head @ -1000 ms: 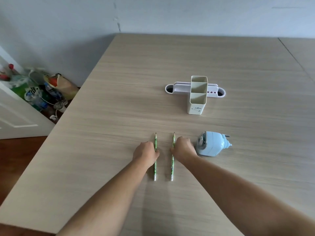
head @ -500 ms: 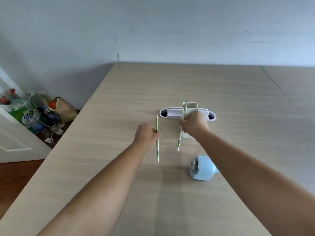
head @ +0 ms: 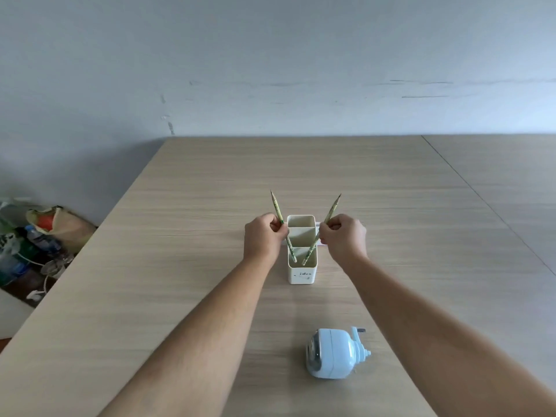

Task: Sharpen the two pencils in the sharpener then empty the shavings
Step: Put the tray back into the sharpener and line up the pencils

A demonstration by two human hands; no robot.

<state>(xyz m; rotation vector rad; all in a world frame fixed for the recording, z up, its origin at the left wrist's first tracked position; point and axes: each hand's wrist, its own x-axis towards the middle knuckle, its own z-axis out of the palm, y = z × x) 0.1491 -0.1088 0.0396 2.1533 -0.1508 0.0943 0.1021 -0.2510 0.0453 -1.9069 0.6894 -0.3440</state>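
- Across most of the view spreads a light wood-grain table [head: 186, 266], its far edge meeting a pale grey wall [head: 270, 55] marked with faint scuffs; a seam runs diagonally through the tabletop on the right.
- Beyond the table's left edge, on the floor, sits a heap of clutter [head: 36, 245]: a tan bag, plastic bottles and white cable, too jumbled to sort further.
- From the bottom corners, two bare forearms reach forward and converge toward the middle of the table.
- At the near side, right of centre, a pale blue pencil sharpener [head: 334, 353] lies on the tabletop between the two forearms, touched by neither, its crank handle pointing right and its darker front face turned left.
- Well beyond the sharpener stands a cream pen holder [head: 302, 273] with three compartments in a row from near to far; small dark lettering shows on its front wall, too small to read.
- Just left of the holder, the left hand [head: 262, 237] has its fingers curled tight around the left pencil [head: 276, 207].
- Just right of the holder, the right hand [head: 343, 234] is likewise closed in a pinch around the right pencil [head: 332, 209].
- Both pencils are green-patterned and tilted, sharpened tips up and leaning outward so that together they form a V; their lower ends dip into the nearest compartment of the holder, close together. Whether they touch its bottom cannot be told.
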